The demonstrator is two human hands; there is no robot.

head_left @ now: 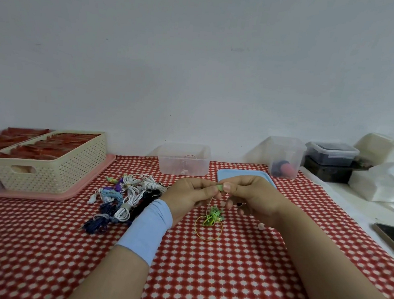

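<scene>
Green bead [219, 187] above cloth [228, 271], pinched from both sides by our left hand [188, 196] and right hand [251, 199], fingers curled, mostly hiding it | wire [207, 239] hangs near-vertical to tassel [213, 216], loops on cloth | cords [127, 198] left; lid [241, 174], tub [183, 159] behind

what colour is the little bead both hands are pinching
Light green, pinched between left hand and right hand: bead, head view.

Small green piece [219, 187] aloft, thin golden cord [211, 199] down to tangled green bundle [213, 215] below
</scene>
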